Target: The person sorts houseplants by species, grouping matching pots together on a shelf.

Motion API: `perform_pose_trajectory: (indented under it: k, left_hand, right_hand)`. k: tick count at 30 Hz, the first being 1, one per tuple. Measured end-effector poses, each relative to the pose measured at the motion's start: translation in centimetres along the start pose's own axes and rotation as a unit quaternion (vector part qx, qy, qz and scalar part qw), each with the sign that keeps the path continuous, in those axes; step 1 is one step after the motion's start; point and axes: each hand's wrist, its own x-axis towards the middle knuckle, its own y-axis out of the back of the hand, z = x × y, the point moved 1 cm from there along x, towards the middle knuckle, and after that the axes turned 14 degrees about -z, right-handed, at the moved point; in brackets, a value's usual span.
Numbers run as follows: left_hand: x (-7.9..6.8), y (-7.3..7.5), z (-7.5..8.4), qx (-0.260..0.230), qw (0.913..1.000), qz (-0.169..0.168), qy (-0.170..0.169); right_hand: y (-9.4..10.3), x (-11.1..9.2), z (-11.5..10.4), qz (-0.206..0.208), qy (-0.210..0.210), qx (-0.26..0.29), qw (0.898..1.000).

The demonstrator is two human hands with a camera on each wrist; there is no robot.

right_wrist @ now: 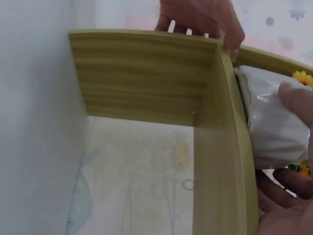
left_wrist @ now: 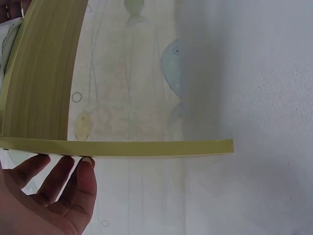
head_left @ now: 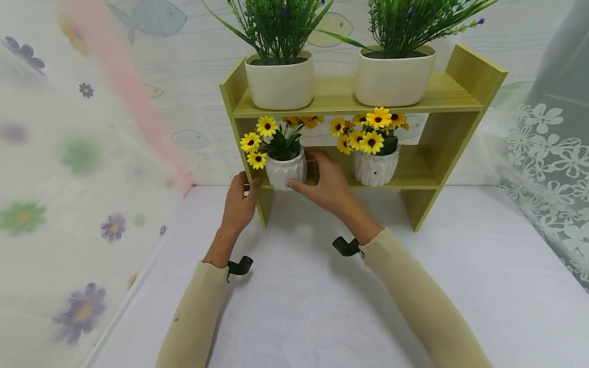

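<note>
On the lower board of a two-tier wooden shelf [head_left: 331,97], a white textured flowerpot [head_left: 287,171] with yellow artificial flowers stands at the left end. My right hand [head_left: 329,184] holds this pot, thumb on its front and fingers round its right side. In the right wrist view, the pot [right_wrist: 274,117] lies between the thumb and fingers. My left hand [head_left: 239,202] grips the shelf's left side panel at the lower board's front corner. Its fingertips press the outer face of the side panel [left_wrist: 146,148] in the left wrist view, where the thumb is hidden.
Another white flowerpot [head_left: 376,168] with yellow flowers stands further right on the lower board. Two larger cream planters, the left planter [head_left: 280,84] and right planter [head_left: 394,79], hold tall green plants above. A white cloth [head_left: 299,306] covers the table; patterned curtains [head_left: 83,204] hang around.
</note>
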Motion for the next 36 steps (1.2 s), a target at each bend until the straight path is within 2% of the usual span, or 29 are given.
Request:
perform_pose_trajectory:
  k: [2, 8, 13, 21, 24, 27, 36]
  left_hand:
    - [0.0, 0.0, 0.0, 0.001, 1.0000, 0.000, 0.002]
    - [0.1, -0.1, -0.1, 0.003, 1.0000, 0.001, 0.005]
    - [-0.1, -0.2, -0.1, -0.001, 1.0000, 0.001, 0.001]
    - [-0.3, -0.2, 0.1, -0.002, 1.0000, 0.002, -0.003]
    - [-0.3, -0.3, 0.0, -0.002, 1.0000, 0.002, -0.004]
    - [-0.2, -0.5, -0.1, 0.000, 1.0000, 0.000, -0.002]
    - [-0.1, -0.4, -0.1, 0.005, 1.0000, 0.000, -0.002]
  right_hand:
    - [0.0, -0.8, 0.2, 0.009, 0.013, 0.007, 1.000]
    - [-0.1, -4.0, 0.3, 0.020, 0.019, -0.026, 0.999]
    - [0.4, -6.6, 0.3, 0.035, 0.049, -0.043, 0.997]
    - [2.4, -10.9, 1.0, 0.017, 0.057, -0.074, 0.995]
    - [3.6, -12.4, 1.9, 0.000, 0.052, -0.090, 0.995]
    - [5.0, -13.9, 3.0, 0.001, 0.037, -0.100, 0.994]
    - [10.1, -17.0, 5.9, 0.068, -0.055, -0.108, 0.990]
